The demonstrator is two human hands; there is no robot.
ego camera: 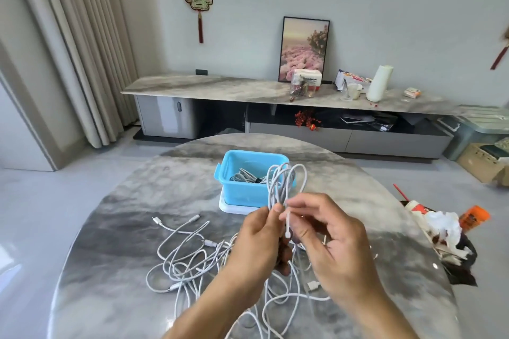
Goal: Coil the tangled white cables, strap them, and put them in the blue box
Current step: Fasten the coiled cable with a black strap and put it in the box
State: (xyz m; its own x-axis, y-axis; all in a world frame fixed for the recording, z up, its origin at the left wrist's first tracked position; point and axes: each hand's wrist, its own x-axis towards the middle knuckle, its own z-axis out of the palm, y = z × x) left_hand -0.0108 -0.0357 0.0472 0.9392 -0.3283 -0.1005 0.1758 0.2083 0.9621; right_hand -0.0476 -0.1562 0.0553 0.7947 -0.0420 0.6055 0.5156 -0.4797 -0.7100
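My left hand (259,239) grips a coiled white cable (285,181) near its lower end, and the loops stand up in front of the blue box (239,190). My right hand (333,239) pinches a short white strap or cable end (288,224) beside the coil. Several more white cables lie in a tangled heap (192,261) on the marble table (115,242), under and to the left of my hands. The blue box stands on a white lid and holds a bundled grey-white cable (245,175).
A pile of wrappers and an orange-capped bottle (473,217) lies at the table's right edge, next to a red stick (400,192). Beyond the table a long low cabinet (220,88) runs along the wall. Curtains hang at the left.
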